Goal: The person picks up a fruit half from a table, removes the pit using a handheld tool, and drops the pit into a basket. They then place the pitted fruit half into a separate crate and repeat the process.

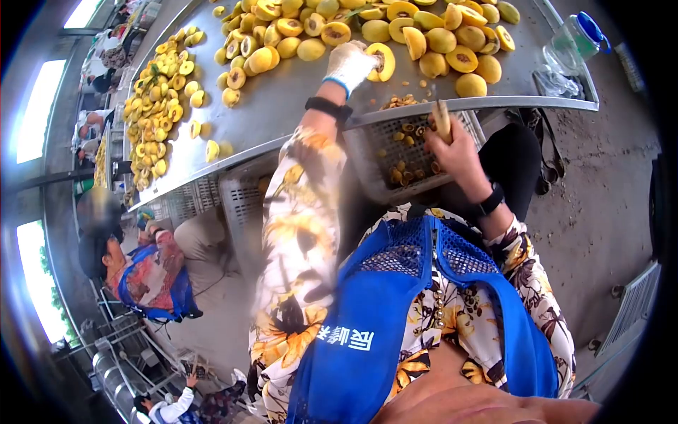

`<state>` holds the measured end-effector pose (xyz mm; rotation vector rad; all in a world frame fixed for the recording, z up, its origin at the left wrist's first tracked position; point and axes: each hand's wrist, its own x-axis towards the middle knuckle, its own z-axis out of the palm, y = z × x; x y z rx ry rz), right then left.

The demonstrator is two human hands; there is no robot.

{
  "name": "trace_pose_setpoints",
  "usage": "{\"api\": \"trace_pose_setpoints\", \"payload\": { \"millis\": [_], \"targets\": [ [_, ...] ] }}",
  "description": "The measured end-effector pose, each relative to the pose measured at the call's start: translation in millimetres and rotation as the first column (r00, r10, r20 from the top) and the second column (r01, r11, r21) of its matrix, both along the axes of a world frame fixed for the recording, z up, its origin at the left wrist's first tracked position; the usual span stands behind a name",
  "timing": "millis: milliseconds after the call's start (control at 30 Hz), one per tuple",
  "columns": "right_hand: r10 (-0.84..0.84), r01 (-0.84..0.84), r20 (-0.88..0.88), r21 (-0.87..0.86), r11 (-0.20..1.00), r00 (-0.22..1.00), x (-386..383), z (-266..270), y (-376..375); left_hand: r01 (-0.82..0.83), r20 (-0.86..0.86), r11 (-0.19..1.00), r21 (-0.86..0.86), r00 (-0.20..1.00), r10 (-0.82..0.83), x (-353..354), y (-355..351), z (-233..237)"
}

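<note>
My left hand (pixel 351 65), in a white glove with a blue cuff, is closed on a yellow peach half (pixel 382 62) over the metal table (pixel 282 116). The cut face shows a brown centre. Nearer the table's front edge, my bare right hand (pixel 455 145) is wrapped round a wooden-handled tool (pixel 442 121); its thin tip points up and is too blurred to make out. Whole and halved yellow peaches (pixel 311 49) are heaped just beyond my left hand. Small brown pit pieces (pixel 399 101) lie at the table edge between my hands.
A grey plastic crate (pixel 367 166) with pits and scraps stands below the table edge. Many peach halves (pixel 159 106) lie at the table's left. A clear jug with a blue lid (pixel 568 46) stands at the right corner. A co-worker (pixel 152 275) sits at the left.
</note>
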<state>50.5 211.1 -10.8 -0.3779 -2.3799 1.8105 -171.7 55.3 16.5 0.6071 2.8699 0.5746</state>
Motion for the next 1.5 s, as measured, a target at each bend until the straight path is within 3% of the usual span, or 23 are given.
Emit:
{"api": "trace_pose_setpoints", "payload": {
  "millis": [100,133,200,233,333,367,400,433,467,500,533,567,633,667,733,767,800,867,1100,1200,1300,1400,1500],
  "targets": [
    [-0.010,0.030,-0.146,0.135,0.990,0.989,-24.9,33.3,8.4,-0.191,0.344,0.958,0.213,0.933,0.110,55.6,-11.9,63.6],
    [0.030,-0.024,-0.111,0.053,0.998,0.993,-32.8,34.2,12.7,-0.236,0.448,0.942,0.240,0.888,0.109,68.7,-14.4,75.5],
    [0.134,-0.201,-0.275,-0.232,0.952,0.952,-42.7,41.1,8.7,-0.282,0.645,0.809,0.516,0.749,-0.150,90.0,-24.8,70.4],
    [0.171,-0.222,-0.328,-0.122,0.967,0.929,-48.2,35.0,7.0,-0.066,0.606,0.950,0.304,0.784,-0.139,95.4,-27.2,82.3],
    [0.391,-0.384,-0.036,-0.295,0.875,0.920,-46.4,39.5,6.7,-0.174,0.510,0.762,0.624,0.829,-0.229,119.2,-31.4,72.6],
    [0.352,-0.364,-0.111,-0.441,0.821,0.929,-41.1,43.7,-0.8,-0.284,0.553,0.665,0.691,0.800,-0.232,118.1,-35.1,54.8],
    [0.300,-0.305,-0.097,-0.521,0.797,0.949,-40.3,43.1,-4.9,0.001,0.163,0.737,0.676,0.975,-0.152,122.3,-41.1,38.3],
    [0.250,-0.242,-0.072,-0.601,0.762,0.966,-38.5,37.1,-9.1,0.241,-0.263,0.815,0.527,0.958,-0.113,129.2,-45.5,20.5],
    [0.199,-0.175,-0.042,-0.674,0.718,0.979,-35.9,38.2,-13.9,0.213,-0.248,0.782,0.585,0.966,-0.077,145.3,-38.3,27.0],
    [0.059,0.042,0.125,-0.679,0.733,0.990,-35.4,40.4,-26.7,0.187,-0.233,0.744,0.641,0.971,-0.043,161.3,-31.0,33.5],
    [-0.042,0.174,0.204,-0.688,0.704,0.978,-32.5,34.5,-40.0,0.042,-0.051,0.580,0.814,0.999,0.001,167.2,-25.6,12.5],
    [-0.090,0.216,0.212,-0.702,0.679,0.973,-25.1,32.2,-54.0,-0.054,0.049,0.598,0.800,0.999,0.024,175.8,-20.6,11.5],
    [-0.128,0.275,0.261,-0.675,0.685,0.957,-4.1,42.1,-81.0,-0.502,0.506,0.067,0.862,0.856,-0.102,179.5,-13.1,17.3],
    [0.036,0.177,0.276,-0.703,0.689,0.960,8.2,37.9,-85.6,-0.668,0.645,-0.226,0.709,0.744,-0.177,181.5,-9.1,21.8],
    [0.180,-0.080,0.137,-0.535,0.841,0.974,21.8,27.3,-85.1,-0.801,0.806,-0.391,0.454,0.556,-0.204,163.4,-23.7,7.1],
    [0.229,-0.172,0.196,-0.268,0.948,0.953,23.5,33.0,-77.3,-0.779,0.798,-0.417,0.468,0.575,-0.177,157.5,-29.4,8.7],
    [0.228,-0.233,0.062,0.076,0.970,0.972,27.0,22.9,-71.8,-0.754,0.765,-0.408,0.515,0.619,-0.178,154.1,-38.6,-5.2],
    [0.240,-0.259,0.107,0.246,0.934,0.965,30.2,34.0,-67.6,-0.784,0.825,-0.352,0.511,0.562,-0.055,158.4,-40.0,13.6],
    [0.332,-0.357,0.132,0.347,0.867,0.934,30.2,31.1,-59.2,-0.744,0.740,-0.057,0.665,0.668,-0.082,172.3,-40.2,1.5],
    [0.348,-0.386,0.170,0.341,0.857,0.922,31.9,37.4,-60.3,-0.808,0.805,-0.145,0.571,0.586,-0.094,173.3,-36.8,3.2],
    [0.360,-0.409,0.197,0.358,0.839,0.912,33.3,36.4,-61.2,-0.791,0.783,-0.129,0.598,0.611,-0.116,173.9,-37.0,-0.6],
    [0.424,-0.444,0.139,0.378,0.812,0.895,35.8,34.0,-57.7,-0.800,0.797,-0.008,0.600,0.599,-0.079,172.5,-39.8,9.2],
    [0.459,-0.507,0.214,0.362,0.783,0.862,36.9,34.3,-56.0,-0.817,0.803,0.075,0.572,0.540,-0.252,164.7,-48.7,-5.0]
  ]
}}
